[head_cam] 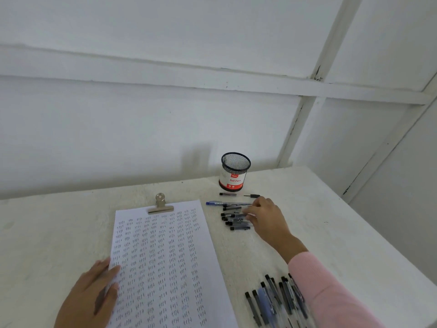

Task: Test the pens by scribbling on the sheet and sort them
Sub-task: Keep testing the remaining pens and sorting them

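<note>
Two hands — left hand (94, 290) flat on sheet (163, 256) edge, right hand (262, 215) fingers curled among pens (234, 218).

White table (59, 221): sheet (163, 261), pens (236, 220), mesh cup (234, 172).

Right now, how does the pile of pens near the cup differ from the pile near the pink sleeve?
The far pile lies crosswise, its pens pointing left and right; the near pile points away from the person. The right hand reaches onto the far pile, while the near pile lies untouched beside the sleeve. The far pile sits just before the cup. Both lie on the table, right of the sheet, mostly dark pens.
</note>
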